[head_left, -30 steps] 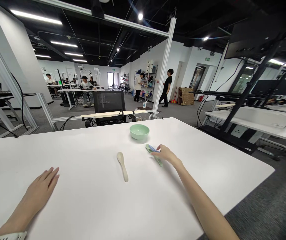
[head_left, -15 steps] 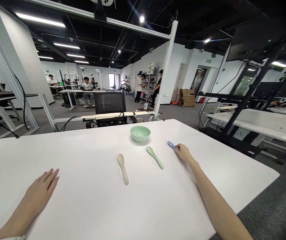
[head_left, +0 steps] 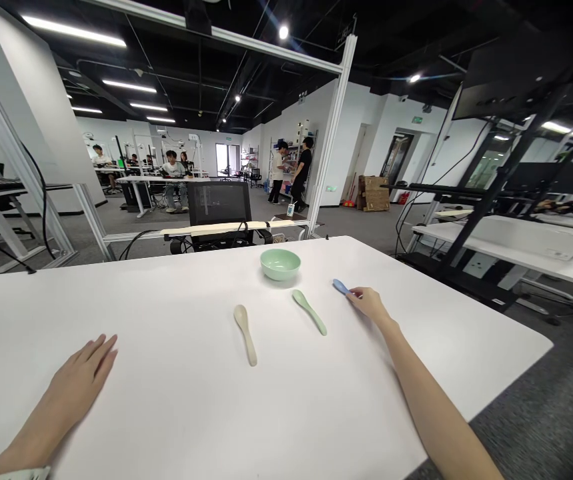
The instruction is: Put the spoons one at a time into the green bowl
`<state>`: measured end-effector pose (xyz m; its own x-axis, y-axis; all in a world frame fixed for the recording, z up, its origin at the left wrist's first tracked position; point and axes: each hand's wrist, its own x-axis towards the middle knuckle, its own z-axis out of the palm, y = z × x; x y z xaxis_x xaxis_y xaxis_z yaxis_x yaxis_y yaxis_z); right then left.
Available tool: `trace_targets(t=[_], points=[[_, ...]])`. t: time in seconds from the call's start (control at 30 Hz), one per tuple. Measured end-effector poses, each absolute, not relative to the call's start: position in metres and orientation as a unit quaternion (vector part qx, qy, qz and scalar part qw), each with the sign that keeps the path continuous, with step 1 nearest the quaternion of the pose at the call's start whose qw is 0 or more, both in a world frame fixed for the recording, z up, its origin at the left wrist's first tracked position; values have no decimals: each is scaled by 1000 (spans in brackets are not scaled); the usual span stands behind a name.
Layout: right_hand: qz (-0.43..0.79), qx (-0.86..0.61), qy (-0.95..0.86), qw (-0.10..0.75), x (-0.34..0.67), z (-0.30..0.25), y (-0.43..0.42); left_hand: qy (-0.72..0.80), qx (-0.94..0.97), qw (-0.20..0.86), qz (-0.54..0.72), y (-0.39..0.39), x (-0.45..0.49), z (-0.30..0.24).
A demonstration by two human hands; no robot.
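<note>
Blue spoon (head_left: 340,287): right of centre on the far part of the white counter (head_left: 176,407). Its scoop end points away to the left and its handle end is hidden under the right hand's fingertips. Whether the scoop rests on the counter or sits just above it cannot be told.
Left hand (head_left: 79,377): near left, palm down flat on the counter, fingers stretched out and slightly apart, holding nothing.
Cream spoon (head_left: 245,325): middle of the counter, lying alone with its scoop at the far end, well apart from both hands.
Green spoon (head_left: 309,311): near the cream spoon on its right, lying aslant between it and the blue spoon, scoop toward the bowl.
Green bowl (head_left: 280,264): upright near the far edge, just beyond the green spoon's scoop, not touching it.
Right hand (head_left: 369,305): arm reaching out from the near right, fingers drawn together and pinched on the blue spoon's handle.
Background: two people stand by shelves, and others sit at desks.
</note>
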<state>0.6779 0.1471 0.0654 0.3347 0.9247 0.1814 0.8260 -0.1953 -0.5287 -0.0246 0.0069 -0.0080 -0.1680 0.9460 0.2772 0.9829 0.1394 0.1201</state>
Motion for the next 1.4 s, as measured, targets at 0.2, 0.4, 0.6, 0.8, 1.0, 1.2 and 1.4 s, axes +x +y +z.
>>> trace_targets(t=[0.2,0.4,0.6,0.8,1.0,1.2,1.4], points=[[89,-769,-573,272,677,64,147,-753,-635,78,-154,6,-23,-7],[86,-771,-571,269,677,64,147,-748,-639,81,-161,7,-25,-9],[82,-768,-577,264,679,62,149,-738,-649,80,-164,7,-29,-13],[79,-769,-576,265,678,61,150,-744,-647,74,-152,7,-28,-12],[76,-763,-583,269,681,58,152,-742,-647,83,-156,10,-32,-17],[73,-754,-584,290,685,54,155,-742,-647,86,-157,10,-34,-18],[68,-758,-586,279,687,51,158,-740,-649,87,-153,11,-34,-19]])
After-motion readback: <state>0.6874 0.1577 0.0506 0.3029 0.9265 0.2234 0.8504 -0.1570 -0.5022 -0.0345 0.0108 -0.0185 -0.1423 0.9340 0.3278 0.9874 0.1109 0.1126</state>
